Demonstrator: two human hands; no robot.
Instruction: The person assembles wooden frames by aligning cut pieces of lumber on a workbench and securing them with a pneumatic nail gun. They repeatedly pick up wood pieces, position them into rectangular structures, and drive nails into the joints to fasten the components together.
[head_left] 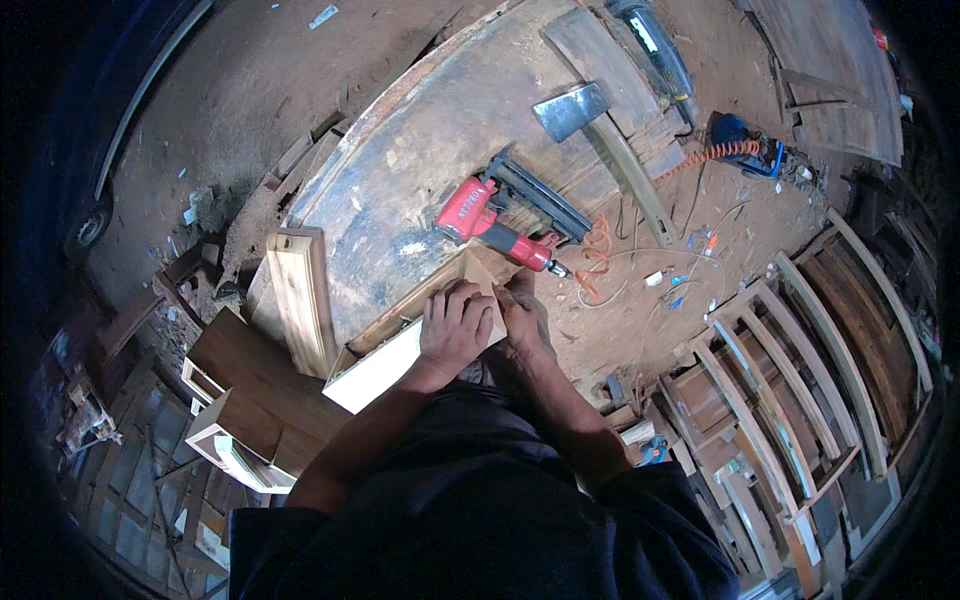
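Note:
A shallow wooden drawer box (372, 372), its near side pale white and its inside bare wood, lies slanted at the bench edge in front of my body. My left hand (456, 322) is over the near wall, fingers bent across its top edge. At the box's right end my right hand (525, 320) grips the corner, its fingers partly hidden. Just beyond the box, a red and black nail gun (510, 212) rests on its side, with an orange coiled hose at its fitting. Farther off lies a hammer (572, 110) with a wooden handle.
The worn wooden bench (385, 170) curves away ahead. A pale wooden piece (302, 300) stands left of the drawer, near a brown cabinet carcass (262, 385). Slatted wooden frames (790, 390) lie at the right. A dark power tool (655, 50) sits at the far end.

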